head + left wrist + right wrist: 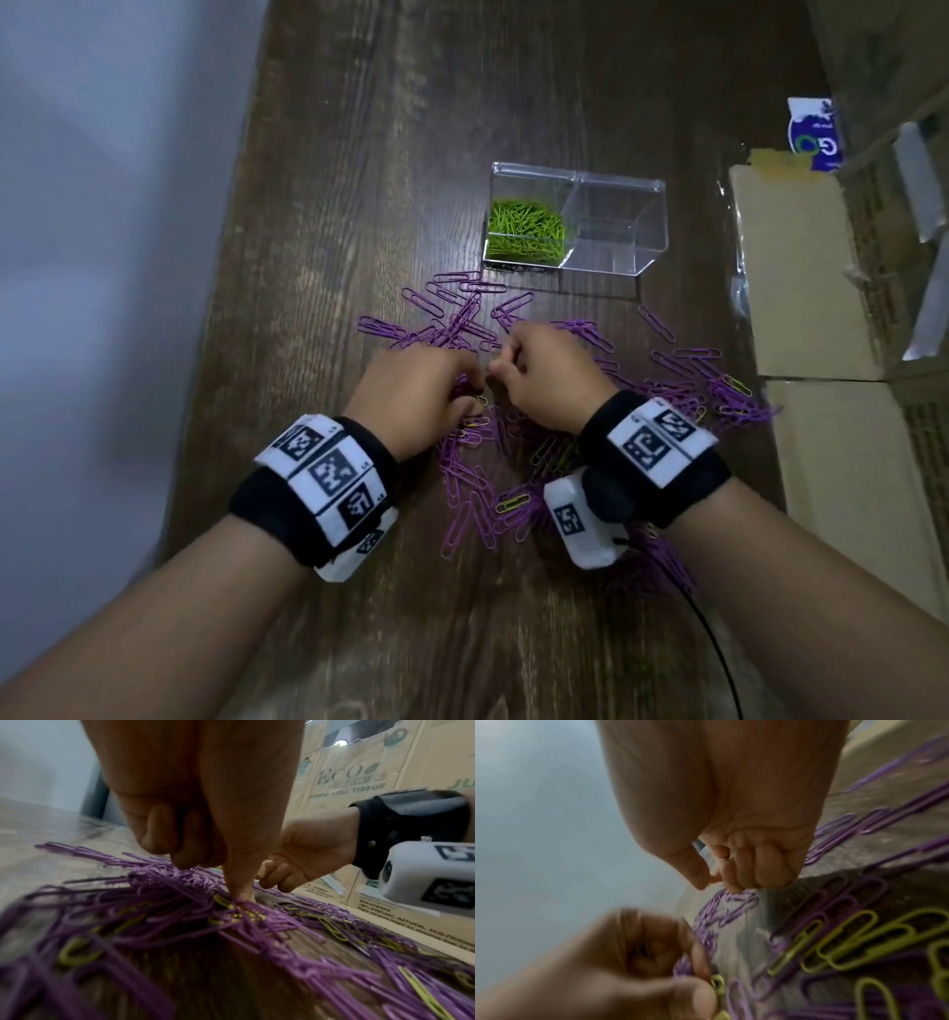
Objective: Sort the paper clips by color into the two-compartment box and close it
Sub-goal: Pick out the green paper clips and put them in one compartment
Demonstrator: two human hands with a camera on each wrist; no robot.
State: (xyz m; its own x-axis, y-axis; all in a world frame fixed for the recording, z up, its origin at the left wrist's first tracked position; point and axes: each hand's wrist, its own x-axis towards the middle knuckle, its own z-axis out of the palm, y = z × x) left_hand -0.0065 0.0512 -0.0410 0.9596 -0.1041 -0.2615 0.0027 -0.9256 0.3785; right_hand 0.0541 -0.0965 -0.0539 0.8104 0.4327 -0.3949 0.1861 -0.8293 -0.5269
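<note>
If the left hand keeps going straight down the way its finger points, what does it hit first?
The left hand points down into the purple clips; its fingertip looks already among them beside a green clip. Next, probably the table.

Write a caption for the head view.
Two hands pick through scattered purple paper clips near a clear box holding green ones.

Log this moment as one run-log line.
box: open, green clips in left compartment, right empty | left hand: picking at pile | right hand: curled | purple clips: on table
</note>
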